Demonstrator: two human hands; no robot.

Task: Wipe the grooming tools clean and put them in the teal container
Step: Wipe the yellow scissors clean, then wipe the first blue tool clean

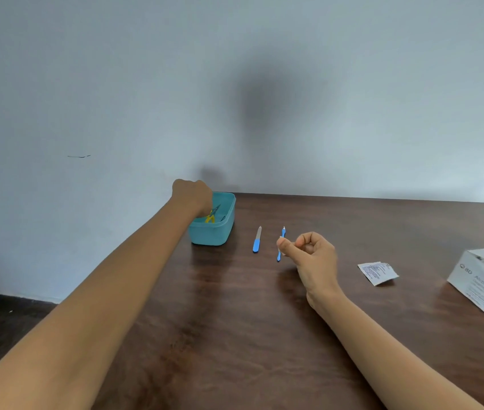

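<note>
Brown table [234,335] by pale wall [353,84]; left hand [192,195] grip unclear, right hand [313,255] pinches wipe [280,240]

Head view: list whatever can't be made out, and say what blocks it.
All in the head view:
- Left hand: its fingers are hidden behind its back, inside the teal container; whether it grips the yellow-handled tool is unclear.
- Right hand: overlaps the thin blue tool; touching or merely in front, cannot tell.
- Box: cut off by the right edge; print blurred.
- Sachet: print too small.
</note>
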